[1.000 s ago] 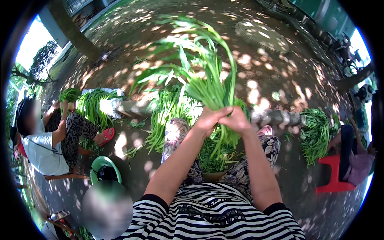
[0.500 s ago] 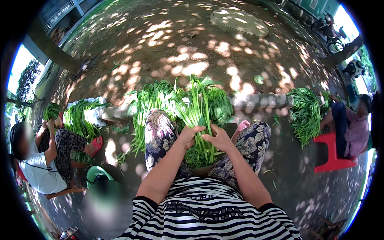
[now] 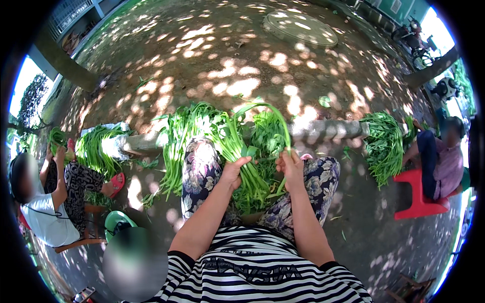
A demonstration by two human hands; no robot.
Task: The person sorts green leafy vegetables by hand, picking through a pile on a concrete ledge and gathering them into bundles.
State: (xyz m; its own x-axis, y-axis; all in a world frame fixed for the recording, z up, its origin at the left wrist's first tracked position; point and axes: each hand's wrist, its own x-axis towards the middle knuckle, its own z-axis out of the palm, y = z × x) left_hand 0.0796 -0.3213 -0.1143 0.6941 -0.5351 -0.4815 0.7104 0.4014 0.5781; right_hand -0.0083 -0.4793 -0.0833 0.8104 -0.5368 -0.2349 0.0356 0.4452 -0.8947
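Note:
My left hand (image 3: 234,172) is closed around a bunch of long-stemmed leafy greens (image 3: 230,144), which slants across between my knees. Off to its right, my right hand (image 3: 291,169) pinches a single green stalk (image 3: 287,132) that bends in a high arch, its far end back near the bunch. A heap of greens (image 3: 188,131) hangs over the ledge by my left knee. Behind my hands is a leafy clump (image 3: 269,131). More loose greens (image 3: 251,203) lie below, between my legs, partly covered by the bunch.
A low concrete ledge (image 3: 326,130) runs across in front of me. Greens lie along it at left (image 3: 96,146) and right (image 3: 385,146). One person (image 3: 50,217) sits at left handling greens; another (image 3: 444,164) sits at right by a red plastic stool (image 3: 417,194).
My right hand has come away from the bunch toward the right, drawing one stalk into an arch. The left hand keeps its hold, and the bunch leans more to the left.

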